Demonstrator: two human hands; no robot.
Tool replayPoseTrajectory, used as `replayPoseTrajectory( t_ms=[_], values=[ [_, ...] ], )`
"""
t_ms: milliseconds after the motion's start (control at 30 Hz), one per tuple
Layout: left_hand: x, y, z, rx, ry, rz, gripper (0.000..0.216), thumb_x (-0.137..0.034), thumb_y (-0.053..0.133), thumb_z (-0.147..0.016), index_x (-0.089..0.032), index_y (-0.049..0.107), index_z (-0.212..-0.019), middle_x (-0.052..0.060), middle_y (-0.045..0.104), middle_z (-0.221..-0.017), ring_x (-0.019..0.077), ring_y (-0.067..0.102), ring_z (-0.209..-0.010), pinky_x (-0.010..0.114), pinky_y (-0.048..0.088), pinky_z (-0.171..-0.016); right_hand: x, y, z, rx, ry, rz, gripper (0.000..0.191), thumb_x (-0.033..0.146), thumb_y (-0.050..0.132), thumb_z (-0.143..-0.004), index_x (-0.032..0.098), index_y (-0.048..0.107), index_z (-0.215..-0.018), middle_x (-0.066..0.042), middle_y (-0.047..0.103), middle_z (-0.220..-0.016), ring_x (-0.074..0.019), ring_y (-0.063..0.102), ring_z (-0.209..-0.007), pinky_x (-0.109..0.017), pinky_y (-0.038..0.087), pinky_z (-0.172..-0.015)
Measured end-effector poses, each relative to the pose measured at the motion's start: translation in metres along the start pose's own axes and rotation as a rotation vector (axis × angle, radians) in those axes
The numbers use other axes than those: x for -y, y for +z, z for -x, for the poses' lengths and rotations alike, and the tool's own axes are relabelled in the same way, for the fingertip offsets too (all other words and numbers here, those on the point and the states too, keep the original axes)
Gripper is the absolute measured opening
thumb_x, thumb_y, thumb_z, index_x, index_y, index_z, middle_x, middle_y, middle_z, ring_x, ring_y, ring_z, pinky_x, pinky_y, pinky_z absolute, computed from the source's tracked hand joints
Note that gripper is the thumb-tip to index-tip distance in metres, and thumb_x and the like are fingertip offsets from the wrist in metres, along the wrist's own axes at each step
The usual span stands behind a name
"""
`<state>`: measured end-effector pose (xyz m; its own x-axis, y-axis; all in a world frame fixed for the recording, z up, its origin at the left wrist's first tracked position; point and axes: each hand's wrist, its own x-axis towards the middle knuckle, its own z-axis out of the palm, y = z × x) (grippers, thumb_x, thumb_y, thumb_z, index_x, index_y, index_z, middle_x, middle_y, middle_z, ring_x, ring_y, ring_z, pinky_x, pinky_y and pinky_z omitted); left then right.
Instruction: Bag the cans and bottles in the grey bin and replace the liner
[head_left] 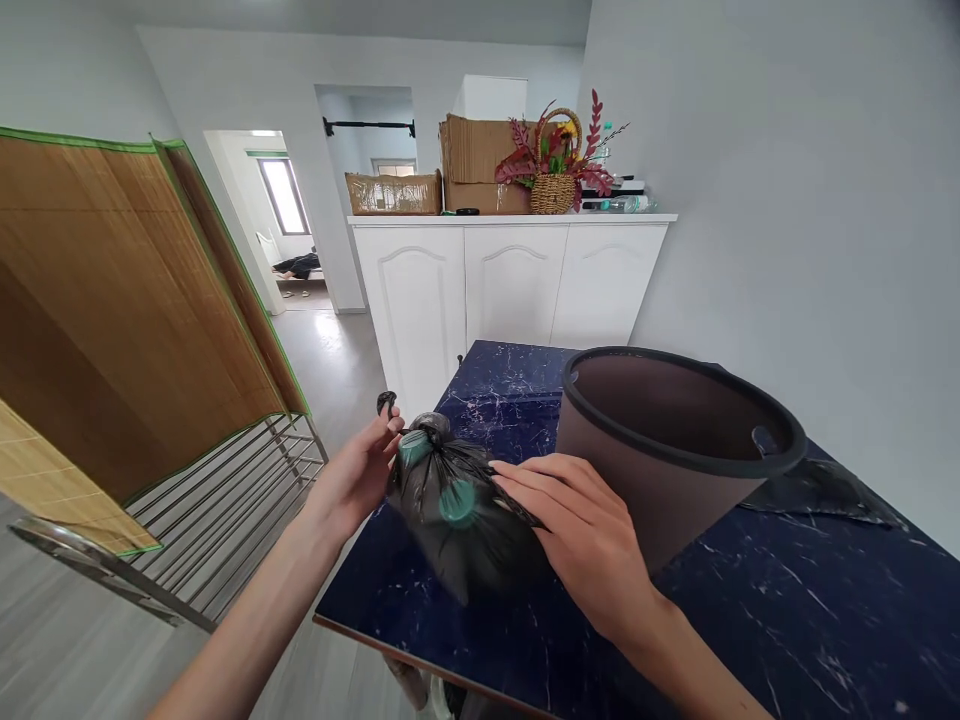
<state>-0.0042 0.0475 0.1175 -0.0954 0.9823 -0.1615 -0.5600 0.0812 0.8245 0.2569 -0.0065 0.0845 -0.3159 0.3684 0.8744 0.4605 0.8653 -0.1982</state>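
Note:
A tied black plastic bag with something teal showing through it rests on the dark blue marble table. My left hand pinches the knotted top end of the bag at its left side. My right hand lies on the bag's right side, fingers curled over the plastic. A brown bin with a black rim stands empty just right of the bag, touching my right hand.
A flat black bag lies behind the bin. A metal rack with a bamboo mat stands left. White cabinets at the back carry cardboard boxes and a flower basket. The wall runs along the right.

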Motion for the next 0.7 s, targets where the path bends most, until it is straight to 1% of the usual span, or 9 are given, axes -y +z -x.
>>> replayPoseTrajectory(
  t_ms=[100,200,267,333,367,433,533,600,700],
  values=[
    [0.001,0.012,0.012,0.04,0.066,0.044,0.021,-0.025,0.085,-0.087,-0.019,0.066,-0.091,-0.008,0.059,-0.069,0.0083,0.062,-0.063,0.019,0.051,-0.06,0.01,-0.005,-0.003,0.013,0.175,-0.112,0.028,0.011,0.06,-0.105,0.026,0.073,-0.125,-0.004,0.082,-0.117,-0.0223,0.075,-0.106,-0.038,0.061,-0.095],
    [-0.001,0.028,0.025,0.07,0.103,0.077,0.026,-0.034,0.087,-0.087,-0.021,0.066,-0.094,-0.008,0.059,-0.07,0.0118,0.067,-0.071,0.021,0.055,-0.066,0.022,-0.007,-0.018,0.09,0.461,-0.279,0.016,0.03,0.061,-0.107,0.028,0.074,-0.116,-0.004,0.08,-0.11,-0.0214,0.076,-0.102,-0.033,0.062,-0.086],
    [-0.002,0.037,0.029,0.078,0.118,0.091,0.029,-0.036,0.088,-0.085,-0.022,0.066,-0.096,-0.008,0.06,-0.071,0.0117,0.067,-0.071,0.021,0.055,-0.067,0.025,-0.005,-0.032,0.096,0.628,-0.343,0.019,0.042,0.064,-0.105,0.028,0.072,-0.114,-0.005,0.079,-0.111,-0.0227,0.075,-0.1,-0.033,0.061,-0.083],
    [-0.001,0.043,0.029,0.082,0.137,0.089,0.031,-0.038,0.089,-0.084,-0.022,0.066,-0.096,-0.008,0.06,-0.071,0.0111,0.066,-0.07,0.021,0.055,-0.067,0.021,0.0,-0.048,0.1,0.717,-0.367,0.029,0.048,0.066,-0.102,0.026,0.069,-0.12,-0.007,0.077,-0.117,-0.0233,0.074,-0.1,-0.036,0.059,-0.085],
    [0.0,0.045,0.028,0.087,0.143,0.082,0.031,-0.038,0.089,-0.084,-0.022,0.066,-0.097,-0.008,0.06,-0.071,0.0112,0.066,-0.07,0.02,0.055,-0.067,0.016,0.003,-0.055,0.137,0.733,-0.386,0.032,0.047,0.067,-0.101,0.026,0.067,-0.124,-0.008,0.076,-0.12,-0.0226,0.074,-0.097,-0.036,0.058,-0.085],
    [0.003,0.048,0.026,0.103,0.154,0.067,0.032,-0.04,0.089,-0.084,-0.022,0.066,-0.097,-0.007,0.061,-0.072,0.0112,0.066,-0.07,0.02,0.056,-0.068,0.006,0.009,-0.07,0.333,0.714,-0.487,0.032,0.04,0.067,-0.1,0.025,0.067,-0.129,-0.007,0.074,-0.123,-0.0194,0.073,-0.088,-0.035,0.057,-0.08],
    [0.008,0.048,0.027,0.122,0.179,0.04,0.035,-0.046,0.088,-0.085,-0.021,0.068,-0.098,-0.006,0.062,-0.075,0.0108,0.065,-0.071,0.021,0.056,-0.07,-0.003,0.014,-0.084,0.628,0.626,-0.597,0.021,0.031,0.069,-0.098,0.025,0.072,-0.118,-0.003,0.077,-0.106,-0.0165,0.067,-0.076,-0.032,0.052,-0.073],
    [0.01,0.047,0.032,0.138,0.196,0.015,0.036,-0.049,0.087,-0.085,-0.02,0.068,-0.097,-0.005,0.061,-0.076,0.0102,0.062,-0.07,0.02,0.055,-0.068,0.002,0.011,-0.085,0.643,0.61,-0.565,0.012,0.032,0.068,-0.099,0.023,0.072,-0.107,-0.002,0.075,-0.092,-0.0167,0.064,-0.074,-0.032,0.049,-0.072],
    [0.014,0.043,0.04,0.217,0.225,-0.063,0.036,-0.052,0.084,-0.088,-0.02,0.068,-0.091,-0.003,0.062,-0.078,0.011,0.06,-0.069,0.021,0.052,-0.066,0.022,-0.003,-0.075,0.553,0.641,-0.512,0.013,0.033,0.063,-0.103,0.021,0.069,-0.1,-0.001,0.07,-0.087,-0.0172,0.062,-0.076,-0.032,0.046,-0.072]
  ],
)
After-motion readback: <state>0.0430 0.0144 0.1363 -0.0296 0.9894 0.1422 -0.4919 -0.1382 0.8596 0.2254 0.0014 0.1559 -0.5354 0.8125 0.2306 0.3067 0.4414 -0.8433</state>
